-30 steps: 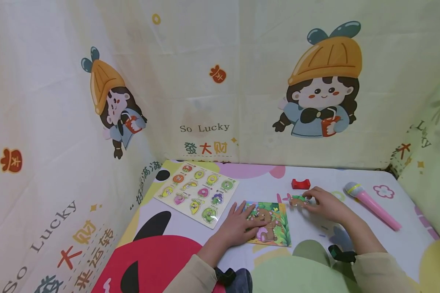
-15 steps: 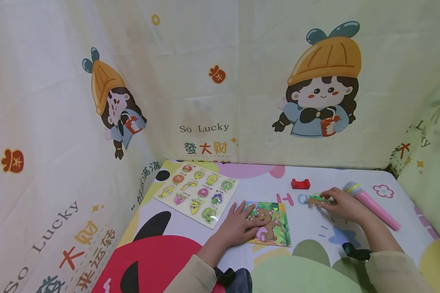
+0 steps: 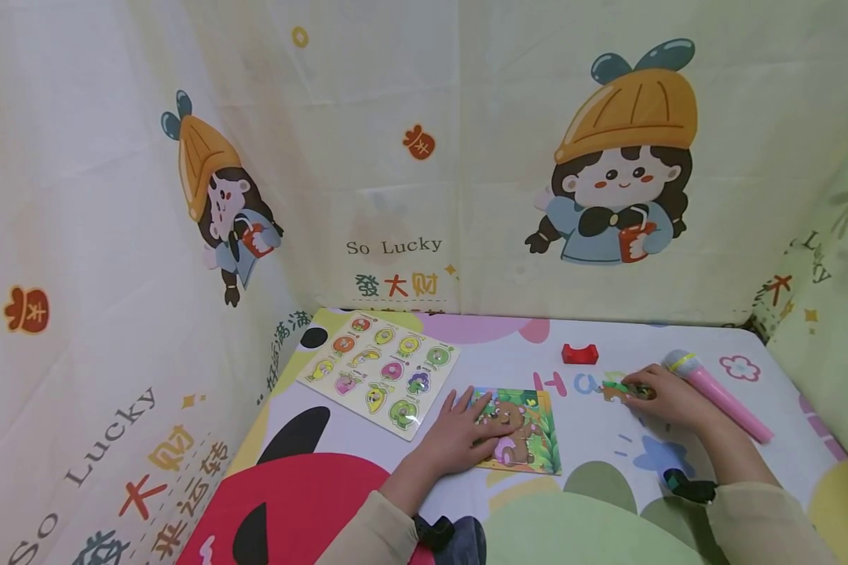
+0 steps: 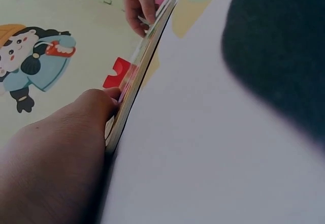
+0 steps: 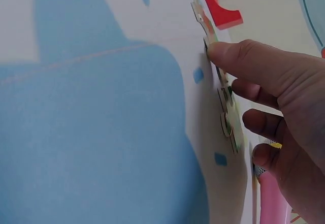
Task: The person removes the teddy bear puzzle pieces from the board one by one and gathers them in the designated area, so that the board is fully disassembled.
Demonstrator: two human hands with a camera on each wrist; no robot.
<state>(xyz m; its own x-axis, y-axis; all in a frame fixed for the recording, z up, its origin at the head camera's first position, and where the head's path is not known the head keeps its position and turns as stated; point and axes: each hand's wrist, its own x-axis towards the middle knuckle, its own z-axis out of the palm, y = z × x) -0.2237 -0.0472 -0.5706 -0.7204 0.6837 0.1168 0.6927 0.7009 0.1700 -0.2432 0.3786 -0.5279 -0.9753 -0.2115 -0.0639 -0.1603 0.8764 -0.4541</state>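
Note:
My left hand (image 3: 454, 433) rests with spread, straight fingers on a square bear jigsaw puzzle (image 3: 542, 443), covering its left part. In the left wrist view the puzzle's edge shows low beside the thumb. Right of the puzzle, my right hand (image 3: 667, 399) pinches some joined jigsaw pieces (image 3: 613, 391), green and brown, between thumb and fingers. The right wrist view shows these pieces (image 5: 232, 122) edge-on, close over the tabletop, with knobs and notches along the rim. Whether they touch the cloth I cannot tell.
A board of fruit pictures (image 3: 378, 369) lies at the back left. Behind the pieces stands a small red notched block (image 3: 580, 355). A pink toy microphone (image 3: 728, 404) lies to the right of my right hand. Printed cloth walls (image 3: 495, 196) close off the table's back and sides.
My right hand has carried the jigsaw pieces rightward, away from the bear puzzle, and slightly lower over the last half second. My left hand has stayed in place.

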